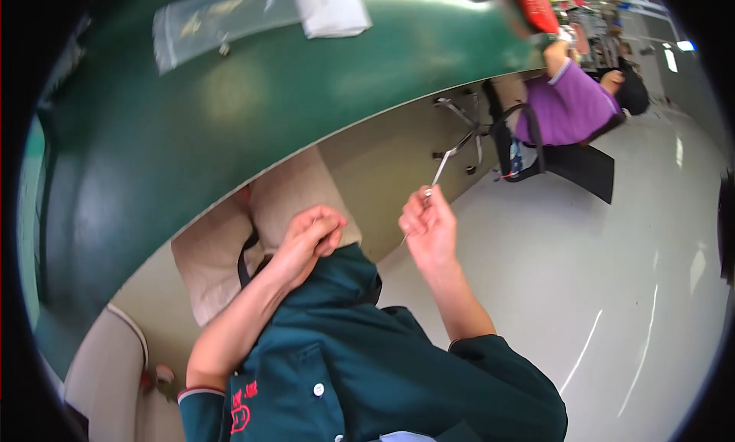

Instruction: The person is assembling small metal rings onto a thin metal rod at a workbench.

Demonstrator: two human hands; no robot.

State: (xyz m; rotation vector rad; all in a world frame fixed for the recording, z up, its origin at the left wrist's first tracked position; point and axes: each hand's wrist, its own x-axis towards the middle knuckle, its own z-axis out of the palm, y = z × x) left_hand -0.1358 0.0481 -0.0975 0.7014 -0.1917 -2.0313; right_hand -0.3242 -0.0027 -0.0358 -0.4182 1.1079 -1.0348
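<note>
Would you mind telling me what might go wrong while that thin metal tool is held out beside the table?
The right hand pinches a thin metal tool only at its lower end, out over the bare floor; a weak grip could let it fall and skid away. The left hand is curled shut near the lap, apart from the tool, so it gives no support. A person in a purple shirt sits nearby, so a swing of the tool could come close.

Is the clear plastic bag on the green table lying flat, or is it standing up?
Flat. The clear plastic bag lies spread on the green table, beside a white packet, apart from both hands.
</note>
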